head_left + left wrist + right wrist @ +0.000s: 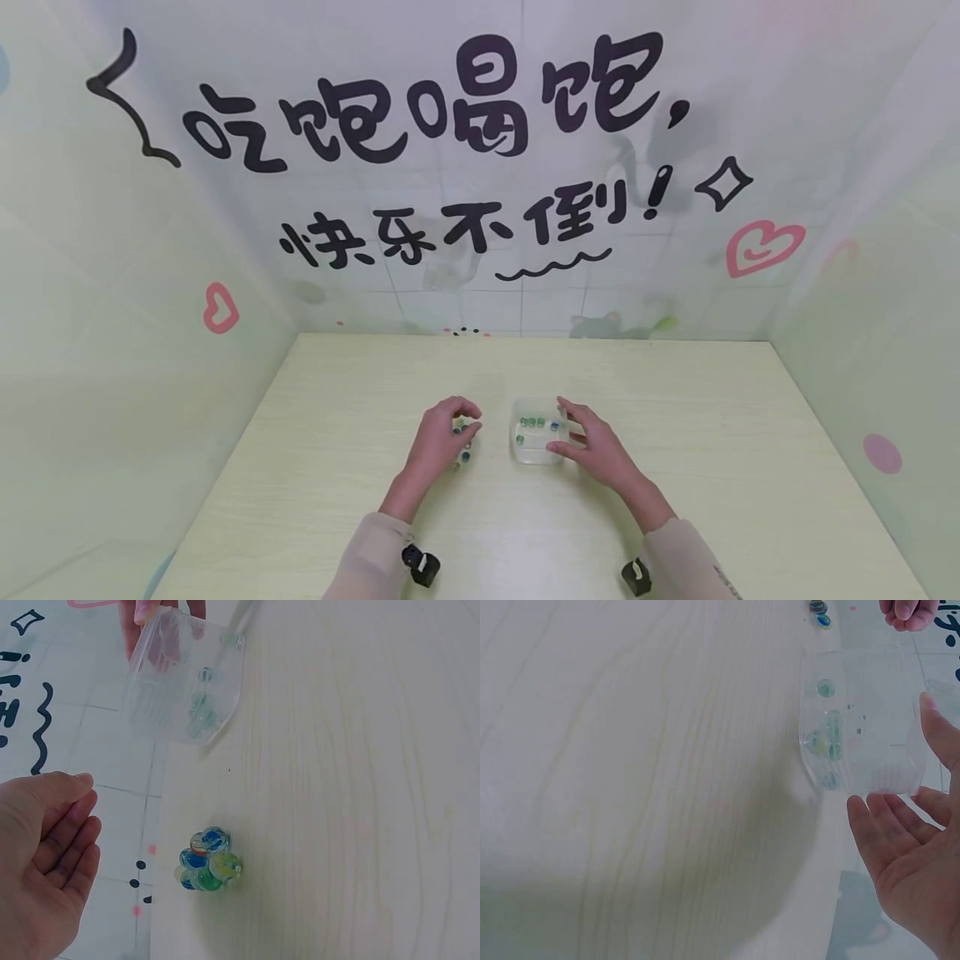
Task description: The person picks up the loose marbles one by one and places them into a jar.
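My left hand [441, 435] is over a cluster of glass marbles [210, 862] on the table, partly covering it in the head view. Its fingers are loosely bent, thumb and forefinger apart, and nothing shows between them. The marbles are blue, green and yellowish, bunched together. To the right stands a clear plastic box [537, 456], open at the top, with several marbles [532, 422] on its bottom. My right hand [597, 447] holds the box by its right side, thumb near the front corner and forefinger near the back corner.
The pale wood-grain table [720, 433] ends at a back wall sheet [480, 300] printed with black characters and hearts. Similar sheets close off both sides. Black wrist mounts [425, 569] sit by both sleeves.
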`<state>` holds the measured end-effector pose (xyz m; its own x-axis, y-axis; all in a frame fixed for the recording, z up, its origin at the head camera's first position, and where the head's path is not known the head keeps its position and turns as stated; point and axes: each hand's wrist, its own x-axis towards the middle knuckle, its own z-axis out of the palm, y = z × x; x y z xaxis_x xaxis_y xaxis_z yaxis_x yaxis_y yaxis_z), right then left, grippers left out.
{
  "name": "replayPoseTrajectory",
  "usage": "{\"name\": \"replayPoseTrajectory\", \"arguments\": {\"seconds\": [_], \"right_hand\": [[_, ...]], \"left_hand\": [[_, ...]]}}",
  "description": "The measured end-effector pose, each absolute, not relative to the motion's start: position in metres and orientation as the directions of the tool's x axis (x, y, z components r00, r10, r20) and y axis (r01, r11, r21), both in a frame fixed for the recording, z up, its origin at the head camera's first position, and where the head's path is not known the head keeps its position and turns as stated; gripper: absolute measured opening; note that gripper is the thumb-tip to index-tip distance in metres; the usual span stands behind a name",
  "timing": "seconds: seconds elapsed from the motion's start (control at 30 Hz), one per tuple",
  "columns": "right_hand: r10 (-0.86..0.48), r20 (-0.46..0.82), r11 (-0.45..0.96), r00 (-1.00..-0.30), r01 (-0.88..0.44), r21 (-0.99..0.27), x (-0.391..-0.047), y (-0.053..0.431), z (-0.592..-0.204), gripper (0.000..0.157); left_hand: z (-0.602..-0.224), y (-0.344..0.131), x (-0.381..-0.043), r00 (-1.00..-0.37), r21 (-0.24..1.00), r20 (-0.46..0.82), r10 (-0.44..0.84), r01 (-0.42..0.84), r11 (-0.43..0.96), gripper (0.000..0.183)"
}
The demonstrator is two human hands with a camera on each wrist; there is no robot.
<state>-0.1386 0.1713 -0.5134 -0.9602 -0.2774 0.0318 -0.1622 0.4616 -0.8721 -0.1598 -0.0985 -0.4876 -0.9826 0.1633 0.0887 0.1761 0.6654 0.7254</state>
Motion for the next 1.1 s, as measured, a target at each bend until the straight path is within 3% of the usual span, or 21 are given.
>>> {"name": "replayPoseTrajectory", "arguments": {"seconds": [1.1], "right_hand": [[-0.277, 0.028, 0.468, -0.961, -0.16, -0.869, -0.139, 0.17, -0.513, 0.078]], "left_hand": [[-0.509, -0.126, -0.158, -0.993, 0.721, 0.067, 0.101, 0.119, 0.682, 0.011]]}}
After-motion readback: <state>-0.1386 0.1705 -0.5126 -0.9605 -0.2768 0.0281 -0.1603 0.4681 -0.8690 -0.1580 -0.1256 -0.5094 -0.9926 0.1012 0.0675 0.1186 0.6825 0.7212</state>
